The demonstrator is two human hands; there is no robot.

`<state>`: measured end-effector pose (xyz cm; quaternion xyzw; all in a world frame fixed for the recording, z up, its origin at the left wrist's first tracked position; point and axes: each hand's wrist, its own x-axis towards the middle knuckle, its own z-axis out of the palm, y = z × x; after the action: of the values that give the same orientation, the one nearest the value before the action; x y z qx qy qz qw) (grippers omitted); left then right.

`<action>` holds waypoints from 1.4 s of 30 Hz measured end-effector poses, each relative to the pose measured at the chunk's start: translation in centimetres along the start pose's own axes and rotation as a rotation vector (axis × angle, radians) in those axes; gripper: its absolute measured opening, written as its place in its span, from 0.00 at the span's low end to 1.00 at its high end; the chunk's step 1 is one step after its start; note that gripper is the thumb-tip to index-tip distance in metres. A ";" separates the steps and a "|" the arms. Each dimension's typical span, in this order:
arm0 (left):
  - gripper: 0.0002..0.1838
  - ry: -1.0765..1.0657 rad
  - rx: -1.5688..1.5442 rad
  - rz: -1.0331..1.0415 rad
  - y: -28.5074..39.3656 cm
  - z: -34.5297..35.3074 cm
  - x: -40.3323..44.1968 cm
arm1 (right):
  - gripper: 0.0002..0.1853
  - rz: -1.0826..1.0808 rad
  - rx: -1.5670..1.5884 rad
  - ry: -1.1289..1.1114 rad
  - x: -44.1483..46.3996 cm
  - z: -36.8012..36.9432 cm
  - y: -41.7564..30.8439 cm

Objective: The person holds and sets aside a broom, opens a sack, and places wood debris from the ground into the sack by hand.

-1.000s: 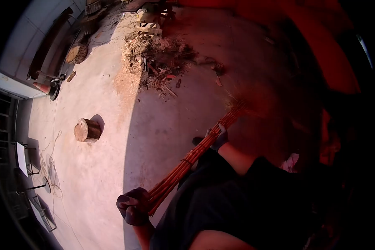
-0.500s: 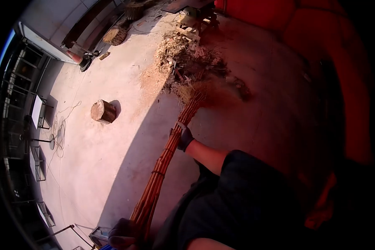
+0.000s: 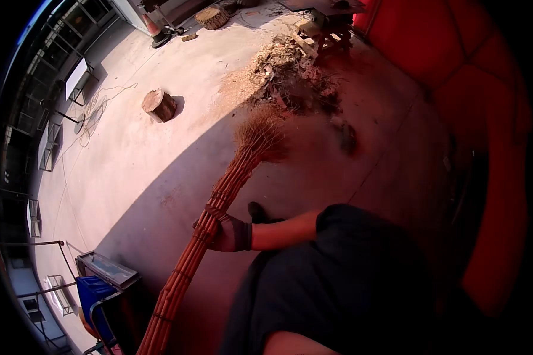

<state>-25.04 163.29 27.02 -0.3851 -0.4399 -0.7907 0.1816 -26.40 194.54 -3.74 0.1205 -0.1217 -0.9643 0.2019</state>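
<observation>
Closed around a twig broom (image 3: 184, 271), the gloved right grip (image 3: 226, 231) holds its bundled stick handle below the flared bristles (image 3: 258, 131). Beyond the grip lie a debris pile (image 3: 287, 68) and, well apart, a log stump (image 3: 160, 106). The left grip's state cannot be told.

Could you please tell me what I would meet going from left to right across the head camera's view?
White-topped table → wood stump → gloved right hand → heap of wood debris → red sheeting.
</observation>
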 end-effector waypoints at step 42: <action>0.16 0.517 2.060 0.052 10.9 30.4 -27.2 | 0.11 0.719 -0.276 0.522 -12.2 -2.8 2.5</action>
<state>12.72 181.31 21.77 0.1248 -0.8371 -0.0905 0.5249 -13.89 196.91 -3.45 0.2812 0.0283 -0.7776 0.5616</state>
